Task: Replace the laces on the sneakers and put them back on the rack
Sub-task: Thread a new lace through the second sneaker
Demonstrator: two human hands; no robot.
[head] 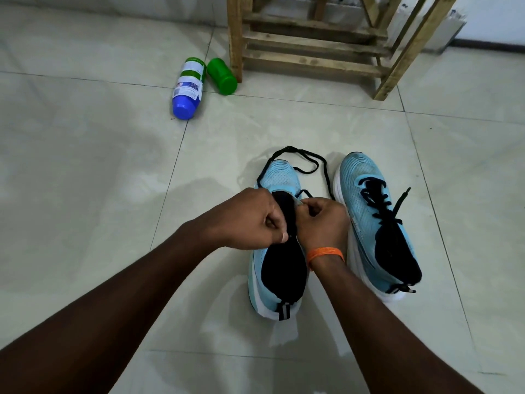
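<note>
Two light-blue sneakers with black linings stand on the tiled floor. Over the left sneaker [279, 177] both hands work at the eyelets. My left hand [250, 220] is curled at the sneaker's left eyelet edge beside the black tongue. My right hand [322, 223], with an orange band at the wrist, pinches the black lace [309, 163] at the right eyelet side. The lace loops loosely over and past the toe. What the left fingers hold is hidden. The right sneaker [377, 223] stands beside it, laced in black with loose ends.
A wooden rack [312, 46] stands on the floor at the back, its slatted lower shelf bare. A blue-capped bottle [189, 86] and a green container [222, 76] lie on the floor by the rack's left leg.
</note>
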